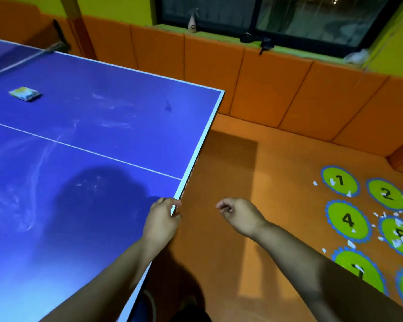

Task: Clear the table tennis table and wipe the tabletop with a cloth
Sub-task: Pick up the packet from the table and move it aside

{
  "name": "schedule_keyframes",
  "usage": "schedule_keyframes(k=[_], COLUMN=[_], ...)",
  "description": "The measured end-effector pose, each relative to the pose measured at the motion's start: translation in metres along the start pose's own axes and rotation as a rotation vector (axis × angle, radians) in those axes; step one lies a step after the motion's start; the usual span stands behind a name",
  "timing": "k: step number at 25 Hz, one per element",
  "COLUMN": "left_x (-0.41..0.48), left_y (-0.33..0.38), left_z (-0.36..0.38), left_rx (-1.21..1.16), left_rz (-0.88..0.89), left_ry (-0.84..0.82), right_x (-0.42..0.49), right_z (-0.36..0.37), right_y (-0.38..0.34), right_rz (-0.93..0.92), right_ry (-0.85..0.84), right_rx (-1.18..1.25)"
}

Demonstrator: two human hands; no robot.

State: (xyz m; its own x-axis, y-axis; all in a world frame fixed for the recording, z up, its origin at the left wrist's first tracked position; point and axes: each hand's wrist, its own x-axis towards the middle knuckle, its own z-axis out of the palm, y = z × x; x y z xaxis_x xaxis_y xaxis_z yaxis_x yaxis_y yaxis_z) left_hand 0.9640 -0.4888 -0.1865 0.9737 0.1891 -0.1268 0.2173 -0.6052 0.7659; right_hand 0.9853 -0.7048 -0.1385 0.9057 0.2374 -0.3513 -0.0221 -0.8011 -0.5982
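**Orange playroom, smeared blue counter, one packet left to lift**

Orange padded wall [265,84] and orange floor [237,163] frame the blue counter [103,126], whose top shows pale streaks and smudges across both halves. A small packet [25,94] lies flat on the far half, close to the net [21,60] and well apart from both hands. A spray bottle [192,22] stands on the window sill [219,34]; numbered discs [339,181] and white scraps dot the floor to the right. No cloth is in view.

The left grip [163,217] is at the near edge of the counter, thumb and fingers curled onto the white rim. The right grip [237,216] hangs over the floor just beside that edge, loosely curled and holding nothing.

The packet looks light, soft and crinkly, probably a foil or plastic sachet, so it should lift with a gentle pinch at one short edge or corner; pressing down flat would likely just slide it along the slick top. It sits far enough in that reaching it probably means leaning over or walking round. The streaks look dry and chalky, so wiping will likely need firm, overlapping passes
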Motion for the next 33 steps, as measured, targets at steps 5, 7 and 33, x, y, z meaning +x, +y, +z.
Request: schedule_keyframes(k=[5, 7, 33], left_x=[0.094, 0.141, 0.770], left_y=[0.062, 0.090, 0.323], left_z=[0.034, 0.060, 0.207], left_rx=[0.008, 0.000, -0.140], left_rz=[0.023, 0.035, -0.193], left_ry=[-0.043, -0.060, 0.099], right_x=[0.083, 0.130, 0.769], right_z=[-0.072, -0.109, -0.491], right_y=[0.029, 0.053, 0.146], right_rz=[0.030, 0.022, -0.143], right_ry=[0.006, 0.014, -0.124], right_rx=[0.088, 0.097, -0.047])
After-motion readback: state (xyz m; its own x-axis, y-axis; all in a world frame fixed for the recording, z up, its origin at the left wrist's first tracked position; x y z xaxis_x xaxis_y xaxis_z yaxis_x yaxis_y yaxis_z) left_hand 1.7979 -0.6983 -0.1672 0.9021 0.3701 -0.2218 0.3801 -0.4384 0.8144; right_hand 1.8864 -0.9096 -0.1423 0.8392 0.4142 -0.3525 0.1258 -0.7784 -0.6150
